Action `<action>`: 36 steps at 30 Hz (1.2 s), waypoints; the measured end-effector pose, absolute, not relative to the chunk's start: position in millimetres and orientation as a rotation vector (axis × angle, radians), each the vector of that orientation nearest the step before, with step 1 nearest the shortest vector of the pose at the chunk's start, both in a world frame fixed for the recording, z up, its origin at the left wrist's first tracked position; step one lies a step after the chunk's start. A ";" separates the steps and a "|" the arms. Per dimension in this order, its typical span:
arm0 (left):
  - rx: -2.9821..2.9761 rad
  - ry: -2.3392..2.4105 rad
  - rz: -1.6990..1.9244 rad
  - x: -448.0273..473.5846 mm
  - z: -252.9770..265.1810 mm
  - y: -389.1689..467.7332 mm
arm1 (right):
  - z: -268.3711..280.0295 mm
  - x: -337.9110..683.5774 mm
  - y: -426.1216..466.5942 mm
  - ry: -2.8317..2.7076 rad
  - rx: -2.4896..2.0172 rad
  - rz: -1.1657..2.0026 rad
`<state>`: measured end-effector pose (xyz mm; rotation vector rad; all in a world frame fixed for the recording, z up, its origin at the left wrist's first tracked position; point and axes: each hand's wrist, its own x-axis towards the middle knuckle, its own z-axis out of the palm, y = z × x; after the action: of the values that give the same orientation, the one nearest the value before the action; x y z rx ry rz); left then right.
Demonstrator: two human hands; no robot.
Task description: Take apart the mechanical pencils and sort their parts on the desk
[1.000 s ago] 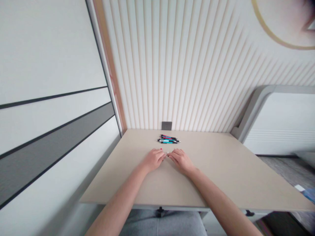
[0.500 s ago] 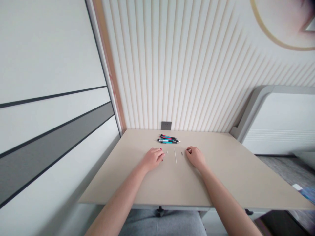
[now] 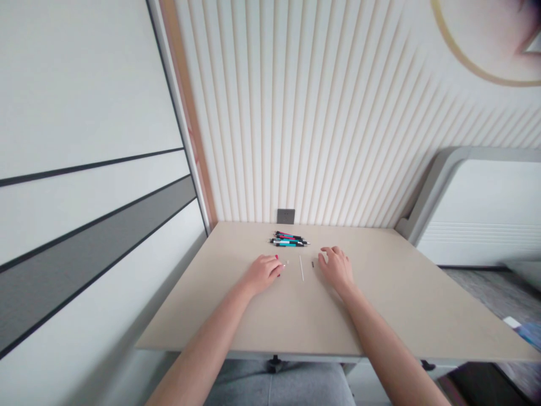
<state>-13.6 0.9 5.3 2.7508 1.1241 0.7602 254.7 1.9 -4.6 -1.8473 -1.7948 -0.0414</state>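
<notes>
My left hand [image 3: 264,273] rests on the desk with its fingers curled together. A small red piece [image 3: 276,256] shows at its fingertips, and a small dark bit [image 3: 278,275] pokes out by the thumb; what the fingers grip is mostly hidden. Just right of the fingertips lies a tiny clear piece [image 3: 288,261]. A thin white stick [image 3: 301,269], like a pen refill, lies between both hands. Beside it is a short dark piece [image 3: 313,264], closest to my right hand [image 3: 337,269]. That hand is open, fingers apart, with nothing visible in it.
Several pens [image 3: 289,240] in black, blue, red and white lie in a pile behind my hands. The beige desk [image 3: 393,304] meets a ribbed wall with a dark socket [image 3: 286,216]. A white cabinet [image 3: 84,254] stands left; a bed headboard [image 3: 477,197] is at right.
My right hand has uncurled, its thumb and fingers now spread where they were closed together near the desk. My left hand and the small pieces stay about where they were.
</notes>
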 end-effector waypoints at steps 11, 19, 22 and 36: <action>2.801 1.008 0.805 -12.1 -4.9 3.3 | -6.1 183.9 -22.5 -2.276 -0.874 -0.001; 2.816 1.153 0.825 -8.7 12.0 -6.0 | 0.7 222.0 -0.6 -2.139 -1.229 0.012; 2.817 1.177 0.767 -11.9 16.3 -9.3 | -2.2 261.7 14.2 -1.771 -1.651 0.132; 2.691 1.185 0.663 -28.1 2.4 3.5 | -30.4 329.7 25.6 -1.577 -2.048 0.309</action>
<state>-28.1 3.5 2.4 2.6910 1.1850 0.6630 329.7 25.6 -30.4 -2.0476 -1.5773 0.3088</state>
